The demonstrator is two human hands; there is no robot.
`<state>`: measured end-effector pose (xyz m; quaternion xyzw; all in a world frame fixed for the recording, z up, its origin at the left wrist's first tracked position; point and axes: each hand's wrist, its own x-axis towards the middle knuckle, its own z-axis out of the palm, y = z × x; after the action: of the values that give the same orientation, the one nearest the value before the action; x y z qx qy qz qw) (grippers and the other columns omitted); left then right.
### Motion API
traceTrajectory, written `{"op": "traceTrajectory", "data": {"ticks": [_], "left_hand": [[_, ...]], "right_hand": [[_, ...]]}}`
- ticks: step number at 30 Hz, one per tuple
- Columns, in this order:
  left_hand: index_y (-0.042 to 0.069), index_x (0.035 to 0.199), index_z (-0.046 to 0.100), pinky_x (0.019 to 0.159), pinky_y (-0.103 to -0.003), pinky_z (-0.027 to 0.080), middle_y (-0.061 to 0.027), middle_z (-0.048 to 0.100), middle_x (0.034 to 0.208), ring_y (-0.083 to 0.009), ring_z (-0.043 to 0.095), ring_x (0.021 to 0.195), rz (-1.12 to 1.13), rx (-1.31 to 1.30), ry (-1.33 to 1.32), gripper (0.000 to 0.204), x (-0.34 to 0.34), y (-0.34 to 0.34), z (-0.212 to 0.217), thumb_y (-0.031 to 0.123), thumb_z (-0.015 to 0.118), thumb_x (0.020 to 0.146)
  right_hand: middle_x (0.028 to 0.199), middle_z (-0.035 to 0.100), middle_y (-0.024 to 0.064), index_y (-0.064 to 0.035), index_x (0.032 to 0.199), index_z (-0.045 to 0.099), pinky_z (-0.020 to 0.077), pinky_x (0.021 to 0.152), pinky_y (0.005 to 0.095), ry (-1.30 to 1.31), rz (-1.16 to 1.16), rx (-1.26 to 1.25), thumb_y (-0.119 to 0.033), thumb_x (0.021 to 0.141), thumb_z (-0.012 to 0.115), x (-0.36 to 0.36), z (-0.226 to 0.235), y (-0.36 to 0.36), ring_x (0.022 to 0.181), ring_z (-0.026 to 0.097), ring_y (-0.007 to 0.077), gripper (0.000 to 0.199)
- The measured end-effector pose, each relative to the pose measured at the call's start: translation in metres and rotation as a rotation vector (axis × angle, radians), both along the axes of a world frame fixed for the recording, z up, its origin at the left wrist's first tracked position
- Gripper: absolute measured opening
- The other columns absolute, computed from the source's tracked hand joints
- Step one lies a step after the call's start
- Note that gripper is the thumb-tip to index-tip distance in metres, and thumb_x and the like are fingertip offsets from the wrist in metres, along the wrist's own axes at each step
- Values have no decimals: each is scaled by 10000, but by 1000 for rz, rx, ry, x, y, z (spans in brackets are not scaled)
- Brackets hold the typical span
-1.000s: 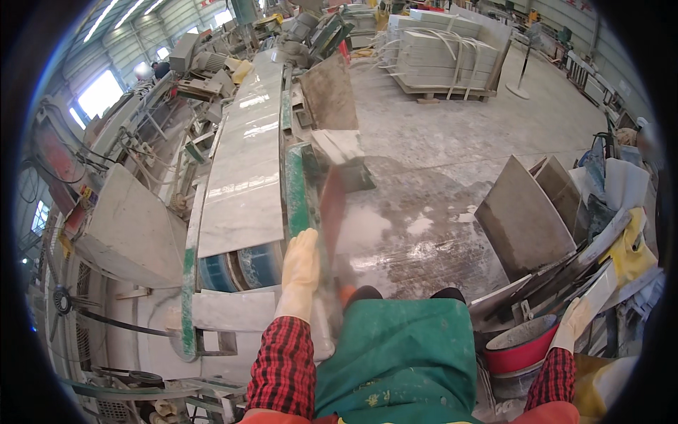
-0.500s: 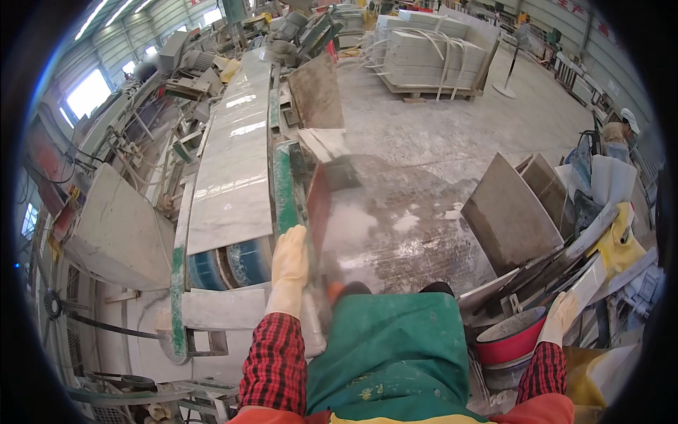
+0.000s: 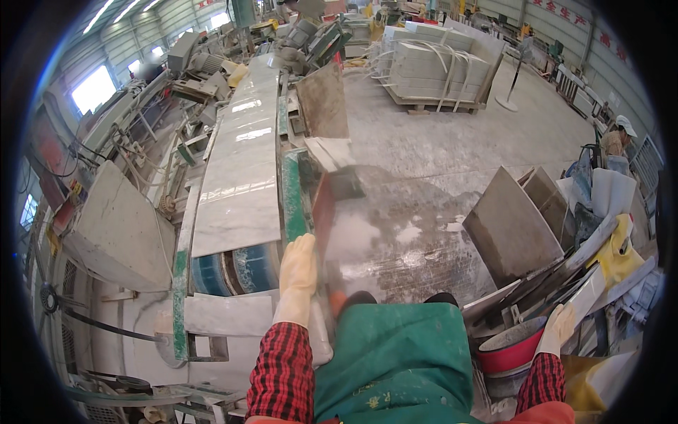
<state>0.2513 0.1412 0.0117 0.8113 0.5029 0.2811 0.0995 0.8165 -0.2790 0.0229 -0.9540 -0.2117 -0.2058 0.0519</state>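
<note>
I see red characters (image 3: 558, 10) on the far wall (image 3: 623, 67) and pale marks (image 3: 372, 397) on the green apron (image 3: 402, 350). The left hand (image 3: 297, 275) lies flat, fingers (image 3: 303, 245) straight, along the green rail (image 3: 292, 198), which runs away from me beside the marble slab (image 3: 240, 177). The right hand (image 3: 559, 327) seemingly touches a pale strip (image 3: 587, 291) slanting forward-right; I can't tell whether it grips.

Partly wet floor (image 3: 424, 152), pale wall (image 3: 614, 74), bright window (image 3: 93, 90)
</note>
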Motion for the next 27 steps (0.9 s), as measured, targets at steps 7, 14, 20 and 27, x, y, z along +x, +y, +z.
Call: {"op": "traceTrajectory", "data": {"ticks": [7,14,20,27], "left_hand": [[26,1221,536,1047,-453,406,-185,585,1232,-382,524,1174,0,-7,-1,349,-3,-1,5,10,546,873],[52,1094,555,934,-454,439,-158,592,1091,-371,544,1066,21,177,-64,221,-3,2,-7,39,514,878],[64,1022,565,877,-451,457,-145,598,1020,-368,555,1007,27,213,-86,153,-4,4,-11,58,493,887],[65,960,538,862,-451,453,-144,585,984,-365,551,983,32,274,-120,88,-4,5,-17,75,472,902]], "right_hand": [[1481,455,112,-134,1447,446,401,1053,533,242,-269,9,-431,983,472,-44,37,29,1372,409,314,551],[1448,480,147,-93,1431,454,400,1065,512,67,-54,25,-365,965,505,-12,-8,-2,1344,432,336,542],[1423,499,164,-85,1419,469,408,1053,518,129,-179,5,-346,948,523,-21,-5,7,1315,459,350,541],[1385,553,183,-57,1381,520,419,1071,474,231,-158,87,-357,870,657,-18,-4,-3,1290,512,348,608]]}}
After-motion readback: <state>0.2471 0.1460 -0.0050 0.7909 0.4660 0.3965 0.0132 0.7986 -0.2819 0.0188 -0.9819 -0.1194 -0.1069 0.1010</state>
